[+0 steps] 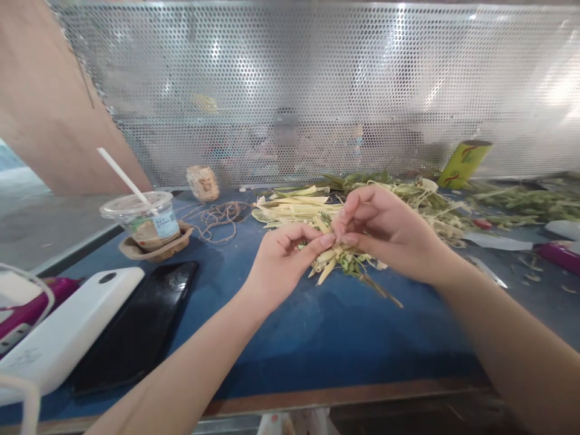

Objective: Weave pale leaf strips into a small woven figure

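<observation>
My left hand (290,254) and my right hand (385,235) meet over the middle of the blue table. Fingers and thumbs of both are pinched together on a small bundle of pale yellow-green plant strips (333,261). Loose ends and a thin brown stem stick out below the fingertips. The exact spot being gripped is hidden by the fingers. Just behind the hands lies a pile of flat yellowish plant strips (290,208). Behind my right hand, more tangled dry stalks (441,214) spread out.
A lidded cup (151,226) with a straw sits in a cardboard holder (156,252) at left. Brown twine (222,217) lies near a jar (203,183). A white power bank (77,326) and black phone (140,326) are in front. A yellow-green can (464,164) leans before the perforated metal panel (290,72).
</observation>
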Demonstrator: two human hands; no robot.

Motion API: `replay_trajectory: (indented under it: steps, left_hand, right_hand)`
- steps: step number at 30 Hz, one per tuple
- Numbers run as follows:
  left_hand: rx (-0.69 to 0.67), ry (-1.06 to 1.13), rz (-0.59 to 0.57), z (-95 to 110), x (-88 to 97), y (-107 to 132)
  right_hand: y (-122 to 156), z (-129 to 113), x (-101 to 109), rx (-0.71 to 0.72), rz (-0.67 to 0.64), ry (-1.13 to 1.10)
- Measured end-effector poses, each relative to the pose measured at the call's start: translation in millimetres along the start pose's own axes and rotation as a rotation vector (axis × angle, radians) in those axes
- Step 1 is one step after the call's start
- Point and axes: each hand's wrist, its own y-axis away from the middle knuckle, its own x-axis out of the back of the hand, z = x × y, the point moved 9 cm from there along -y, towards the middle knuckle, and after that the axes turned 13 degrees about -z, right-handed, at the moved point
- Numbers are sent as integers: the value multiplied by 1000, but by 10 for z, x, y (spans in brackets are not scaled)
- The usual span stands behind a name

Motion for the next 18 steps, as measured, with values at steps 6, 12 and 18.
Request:
replay_trajectory:
  steps: [6, 12, 18]
  left_hand:
    - [-12, -143, 7, 62, -2, 35]
    - [-41, -285, -6, 172, -35, 49]
    - [-29, -223, 25, 143, 1, 44]
  right_hand:
    - [10, -41, -14, -3, -54, 46]
    - [29, 65, 155, -102, 146, -81]
    - [66, -52, 167, -47, 178, -26]
